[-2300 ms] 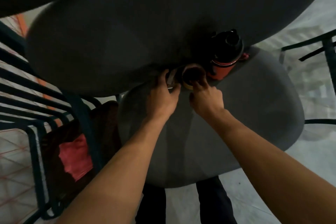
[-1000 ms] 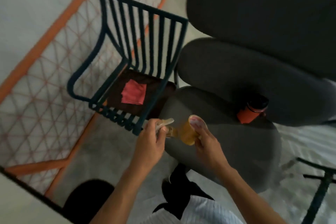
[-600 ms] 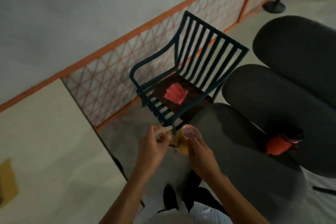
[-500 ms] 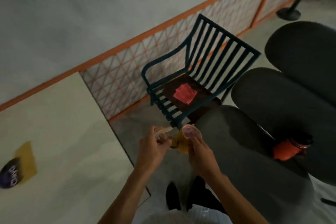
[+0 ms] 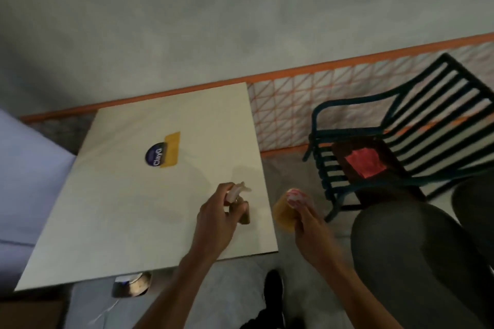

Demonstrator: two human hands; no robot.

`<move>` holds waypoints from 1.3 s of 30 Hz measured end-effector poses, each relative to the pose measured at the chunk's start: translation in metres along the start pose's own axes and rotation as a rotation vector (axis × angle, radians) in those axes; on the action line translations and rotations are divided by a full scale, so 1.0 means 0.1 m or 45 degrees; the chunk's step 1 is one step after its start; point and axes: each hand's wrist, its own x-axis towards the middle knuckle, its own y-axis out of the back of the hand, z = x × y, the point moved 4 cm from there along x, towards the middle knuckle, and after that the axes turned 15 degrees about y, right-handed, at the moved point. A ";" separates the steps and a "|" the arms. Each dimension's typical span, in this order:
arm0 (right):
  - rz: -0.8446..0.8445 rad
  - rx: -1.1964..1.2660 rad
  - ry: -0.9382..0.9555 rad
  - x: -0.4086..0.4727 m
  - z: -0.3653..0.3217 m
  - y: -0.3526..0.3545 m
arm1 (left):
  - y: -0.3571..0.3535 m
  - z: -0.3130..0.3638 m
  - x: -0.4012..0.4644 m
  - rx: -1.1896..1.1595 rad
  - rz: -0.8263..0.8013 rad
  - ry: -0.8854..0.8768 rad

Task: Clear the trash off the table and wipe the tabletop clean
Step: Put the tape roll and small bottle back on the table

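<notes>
My left hand [image 5: 217,219] is curled round a pale wooden spoon [image 5: 236,191] and a small brown piece of trash [image 5: 244,214], held over the near right part of the cream tabletop [image 5: 128,208]. My right hand [image 5: 310,224] grips a yellow paper cup [image 5: 284,211] with a pink-and-white inside, off the table's right edge above the floor. On the tabletop lie a yellow card [image 5: 171,149] and a round dark blue sticker [image 5: 155,157] printed with white letters.
A dark green slatted chair [image 5: 401,125] with a red cloth [image 5: 365,163] on its seat stands to the right. Grey rounded tabletops [image 5: 414,254] fill the lower right. An orange lattice railing [image 5: 288,104] runs behind. A shiny metal bin [image 5: 131,284] sits under the table's near edge.
My view has swung left from the grey round tables to the cream table. Both hands lifted the cup and the spoon trash off the grey table and carried them here, then moved apart.
</notes>
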 end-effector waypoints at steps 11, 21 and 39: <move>-0.233 -0.027 0.266 0.62 -1.18 -0.65 | 1.22 -0.85 -0.18 -0.060 0.312 0.087; -0.258 -0.160 0.323 1.76 -2.08 -1.58 | 2.32 -1.77 0.69 -0.061 0.398 0.166; -0.329 -0.341 0.188 4.09 -2.77 -2.58 | 3.58 -2.24 3.24 -0.016 0.245 0.056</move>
